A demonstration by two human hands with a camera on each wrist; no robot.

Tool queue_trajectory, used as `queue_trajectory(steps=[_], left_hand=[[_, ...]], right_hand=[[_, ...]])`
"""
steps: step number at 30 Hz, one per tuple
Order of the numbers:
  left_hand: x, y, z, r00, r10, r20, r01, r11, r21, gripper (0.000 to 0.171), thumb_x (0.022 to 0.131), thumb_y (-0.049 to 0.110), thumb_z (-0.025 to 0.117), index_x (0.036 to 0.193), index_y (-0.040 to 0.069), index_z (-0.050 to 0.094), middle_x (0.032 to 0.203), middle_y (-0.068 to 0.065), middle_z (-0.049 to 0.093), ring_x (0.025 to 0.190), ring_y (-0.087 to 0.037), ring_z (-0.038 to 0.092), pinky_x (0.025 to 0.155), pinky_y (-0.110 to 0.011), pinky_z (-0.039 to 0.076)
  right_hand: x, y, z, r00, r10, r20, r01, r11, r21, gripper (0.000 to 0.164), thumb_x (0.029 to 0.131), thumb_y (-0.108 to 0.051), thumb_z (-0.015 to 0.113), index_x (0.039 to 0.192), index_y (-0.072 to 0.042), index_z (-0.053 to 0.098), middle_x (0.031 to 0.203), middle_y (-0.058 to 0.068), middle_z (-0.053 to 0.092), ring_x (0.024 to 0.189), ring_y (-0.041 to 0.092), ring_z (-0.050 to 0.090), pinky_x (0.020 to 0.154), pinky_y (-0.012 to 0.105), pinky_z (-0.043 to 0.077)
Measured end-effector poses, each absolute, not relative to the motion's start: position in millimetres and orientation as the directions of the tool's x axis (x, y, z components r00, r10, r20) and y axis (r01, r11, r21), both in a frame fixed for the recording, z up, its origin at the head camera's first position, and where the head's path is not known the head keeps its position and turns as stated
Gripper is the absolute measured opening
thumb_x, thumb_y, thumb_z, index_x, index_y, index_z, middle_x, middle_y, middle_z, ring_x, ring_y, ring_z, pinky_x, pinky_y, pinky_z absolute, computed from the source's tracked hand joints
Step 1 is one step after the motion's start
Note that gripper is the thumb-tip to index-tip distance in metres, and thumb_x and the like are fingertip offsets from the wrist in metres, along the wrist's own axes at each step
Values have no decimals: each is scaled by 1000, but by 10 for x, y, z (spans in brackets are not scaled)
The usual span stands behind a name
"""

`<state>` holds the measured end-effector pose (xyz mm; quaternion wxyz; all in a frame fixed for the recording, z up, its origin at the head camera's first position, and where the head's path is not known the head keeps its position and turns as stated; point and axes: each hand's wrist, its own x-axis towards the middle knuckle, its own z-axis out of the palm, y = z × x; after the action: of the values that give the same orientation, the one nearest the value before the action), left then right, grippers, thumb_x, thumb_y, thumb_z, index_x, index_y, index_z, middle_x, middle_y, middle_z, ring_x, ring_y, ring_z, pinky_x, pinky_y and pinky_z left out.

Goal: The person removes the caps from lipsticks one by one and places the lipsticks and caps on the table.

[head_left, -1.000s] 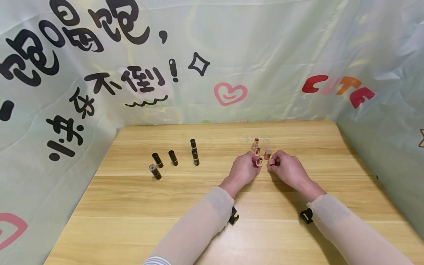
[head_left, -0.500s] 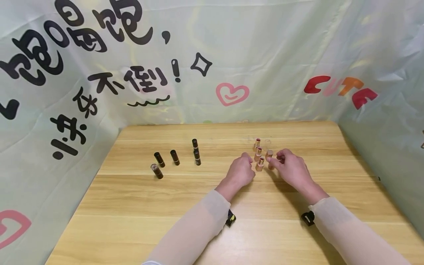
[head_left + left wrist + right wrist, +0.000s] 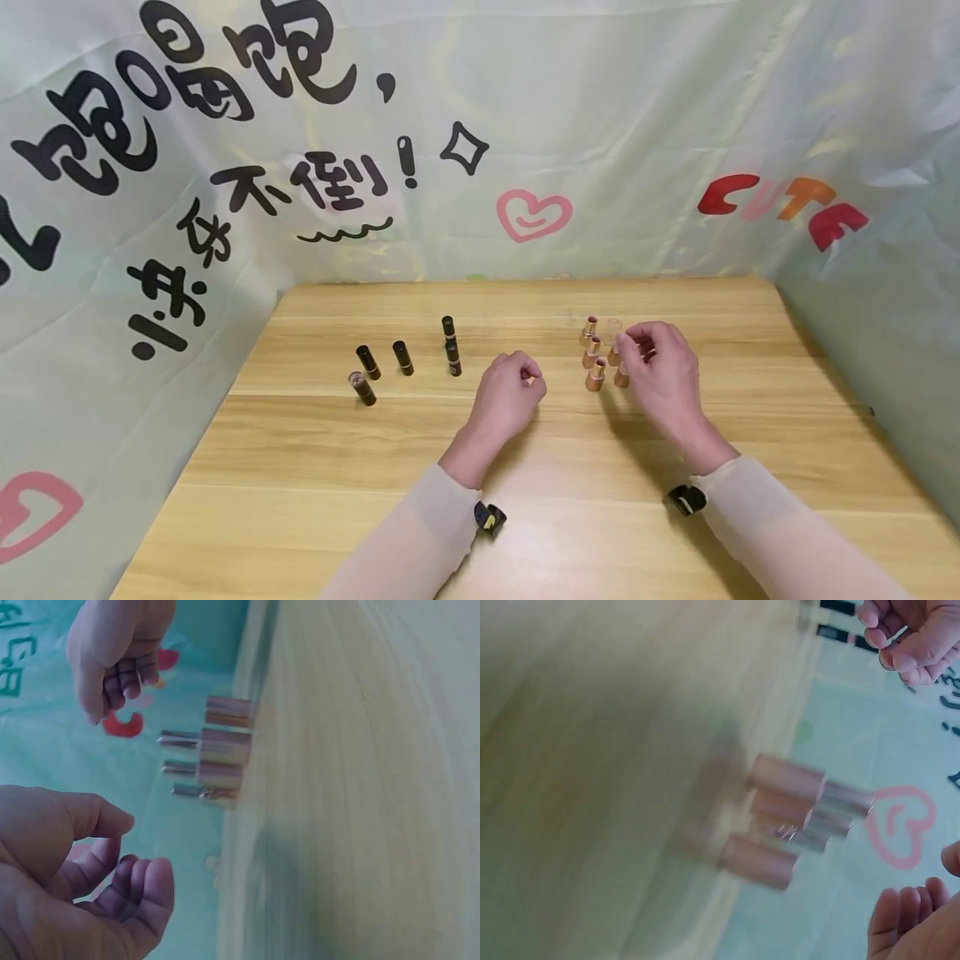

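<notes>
Three uncapped lipsticks with rose-gold tubes, the front one (image 3: 596,377), the middle one (image 3: 592,353) and the rear one (image 3: 589,328), stand in a row on the table. Beside them on the right are rose-gold caps, the front cap (image 3: 622,377) partly behind my right hand (image 3: 666,375), and a clear cap (image 3: 615,325) farther back. That hand hovers over the caps with loosely bent fingers and holds nothing. My left hand (image 3: 504,393) is raised left of the lipsticks, fingers loosely curled around nothing. In the left wrist view the lipstick tubes (image 3: 225,746) stand upright on the tabletop, apart from both hands.
Several black lipstick tubes stand on the left half of the wooden table (image 3: 337,500): one (image 3: 362,389) at the front, another (image 3: 403,358) farther right, and a pair with a front tube (image 3: 453,360). A printed cloth (image 3: 615,125) encloses the back and sides.
My left hand has let go of the front lipstick and drawn back to the left. My right hand has released the front cap and risen off it.
</notes>
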<state>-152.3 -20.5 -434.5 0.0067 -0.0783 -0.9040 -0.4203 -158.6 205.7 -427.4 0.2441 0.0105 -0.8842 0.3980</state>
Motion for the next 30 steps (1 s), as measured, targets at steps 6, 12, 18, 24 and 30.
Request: queue_trajectory(steps=[6,12,18,24,30], left_hand=[[-1407,-440,-4312,-985,27,170,154,584,797,5,97,20,70,98,16,72,97,-4,61,88,-15,55,77,-31,49],[-1380,-719,-4278,-966,-125,225,125,537,834,8,97,22,71,100,15,73,103,-9,62,94,-24,58,79,-33,48],[-1434,-945,-4375,-936,-247,250,94,509,855,12,95,15,73,105,9,69,110,-13,60,101,-31,61,88,-40,53],[-1507,-1028,-4492,-946,-271,178,22,494,869,32,94,13,76,121,2,62,120,-16,59,109,-31,59,95,-46,53],[-1570,-1062,-4537,-961,-262,88,-51,480,876,43,93,15,78,130,4,59,127,-13,59,117,-31,57,98,-47,52]], right_hand=[[-1558,1789,-4222,-836,194,514,-299,623,-722,11,103,-11,66,103,-1,70,97,10,67,82,12,55,69,10,41],[-1551,1553,-4220,-803,170,571,-385,582,-716,8,103,-8,66,98,-2,69,94,10,67,79,8,56,69,9,41],[-1576,1363,-4287,-787,119,606,-438,583,-684,5,99,-5,69,96,-2,68,87,11,64,77,17,55,73,19,41],[-1594,1212,-4374,-867,80,492,-370,560,-741,5,101,-8,68,99,-4,69,92,9,65,80,19,58,70,24,46],[-1614,1122,-4428,-910,48,413,-315,571,-759,8,101,-12,68,99,-4,71,95,10,67,83,22,60,72,29,48]])
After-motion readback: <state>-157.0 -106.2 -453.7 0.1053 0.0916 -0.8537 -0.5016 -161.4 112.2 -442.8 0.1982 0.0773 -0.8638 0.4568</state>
